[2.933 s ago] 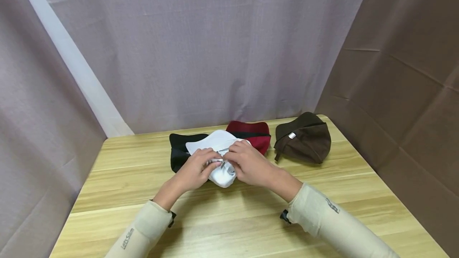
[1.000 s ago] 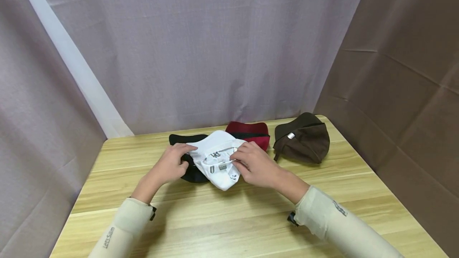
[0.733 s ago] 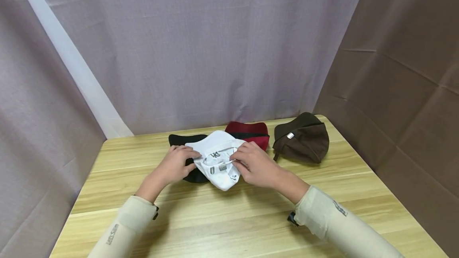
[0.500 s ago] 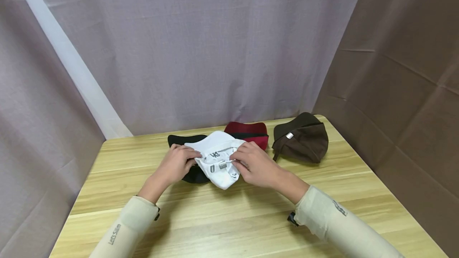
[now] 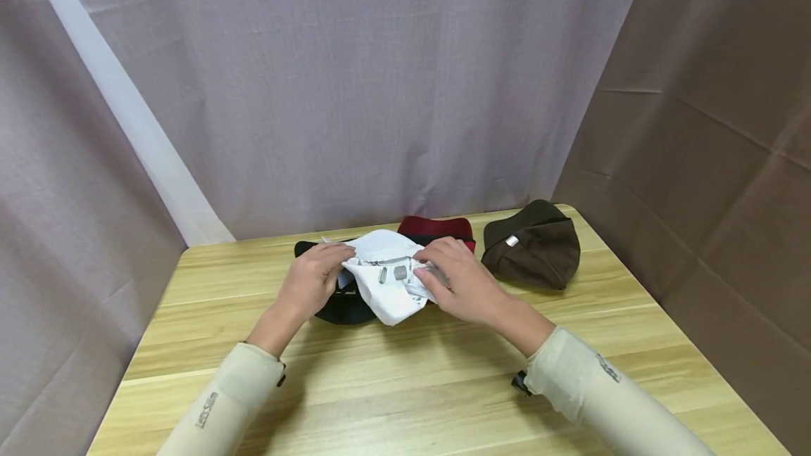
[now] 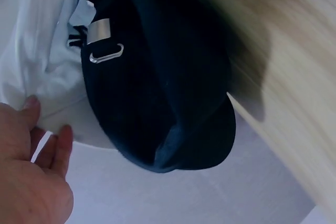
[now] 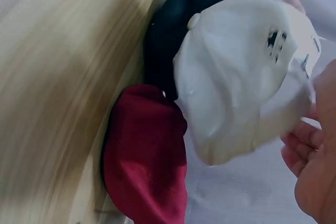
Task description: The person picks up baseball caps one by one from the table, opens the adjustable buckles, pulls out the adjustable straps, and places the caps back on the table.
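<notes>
A white cap (image 5: 386, 287) with a metal strap buckle is held between both hands, tilted up above the wooden table (image 5: 405, 385). My left hand (image 5: 319, 273) grips its left edge and my right hand (image 5: 446, 274) pinches its right side by the strap. In the left wrist view the fingers (image 6: 50, 148) curl under the white cap (image 6: 37, 40), next to a black cap (image 6: 157, 82). The right wrist view shows the white cap (image 7: 241, 77) from its crown side, with my fingers (image 7: 307, 153) at its rim.
A black cap (image 5: 338, 307) lies under and left of the white one. A red cap (image 5: 437, 226) sits behind it and a brown cap (image 5: 532, 245) lies to the right. Curtains close in the table's far and side edges.
My left hand left the strap and took the cap's left edge. Both hands then raised and tilted the white cap, uncovering more of the black cap.
</notes>
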Demonstrator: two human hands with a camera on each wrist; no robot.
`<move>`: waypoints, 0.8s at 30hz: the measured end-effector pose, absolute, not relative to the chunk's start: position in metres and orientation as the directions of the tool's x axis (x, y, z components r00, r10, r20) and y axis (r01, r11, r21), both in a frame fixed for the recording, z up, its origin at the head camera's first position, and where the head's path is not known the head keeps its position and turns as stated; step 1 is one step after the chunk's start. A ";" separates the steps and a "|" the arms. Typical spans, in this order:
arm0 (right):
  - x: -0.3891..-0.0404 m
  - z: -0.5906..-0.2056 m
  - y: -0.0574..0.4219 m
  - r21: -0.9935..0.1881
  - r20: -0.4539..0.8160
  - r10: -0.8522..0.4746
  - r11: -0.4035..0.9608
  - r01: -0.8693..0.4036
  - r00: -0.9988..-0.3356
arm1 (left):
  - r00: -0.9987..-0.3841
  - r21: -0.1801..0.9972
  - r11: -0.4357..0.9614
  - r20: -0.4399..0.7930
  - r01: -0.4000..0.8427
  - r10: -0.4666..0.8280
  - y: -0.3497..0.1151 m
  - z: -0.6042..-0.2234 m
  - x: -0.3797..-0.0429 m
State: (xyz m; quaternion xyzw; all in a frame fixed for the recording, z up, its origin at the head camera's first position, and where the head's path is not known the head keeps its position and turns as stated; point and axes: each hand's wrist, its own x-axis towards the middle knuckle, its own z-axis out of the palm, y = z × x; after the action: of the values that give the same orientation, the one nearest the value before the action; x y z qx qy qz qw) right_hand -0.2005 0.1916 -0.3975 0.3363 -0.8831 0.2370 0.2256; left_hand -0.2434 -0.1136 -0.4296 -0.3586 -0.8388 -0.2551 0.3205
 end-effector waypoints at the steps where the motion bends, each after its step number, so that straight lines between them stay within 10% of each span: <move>1: -0.201 -0.397 0.192 -0.275 0.575 -0.471 0.658 -0.701 -0.669 | -0.521 0.201 0.601 0.742 0.774 0.422 -0.114 -0.428 -0.243; 13: -0.215 -0.394 0.206 -0.334 0.705 -0.334 0.622 -0.708 -0.626 | -0.438 0.218 0.558 0.848 0.801 0.299 -0.137 -0.415 -0.233; 24: -0.216 -0.404 0.209 -0.389 0.610 -0.332 0.666 -0.636 -0.720 | -0.434 0.312 0.533 0.893 0.786 0.117 -0.177 -0.407 -0.222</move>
State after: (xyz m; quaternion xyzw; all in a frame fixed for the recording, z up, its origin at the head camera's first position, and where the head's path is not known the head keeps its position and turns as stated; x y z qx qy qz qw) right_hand -0.2155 0.2086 -0.4038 0.2759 -0.8770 0.3014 0.2528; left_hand -0.2215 -0.1767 -0.4066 -0.2986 -0.7567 -0.3798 0.4404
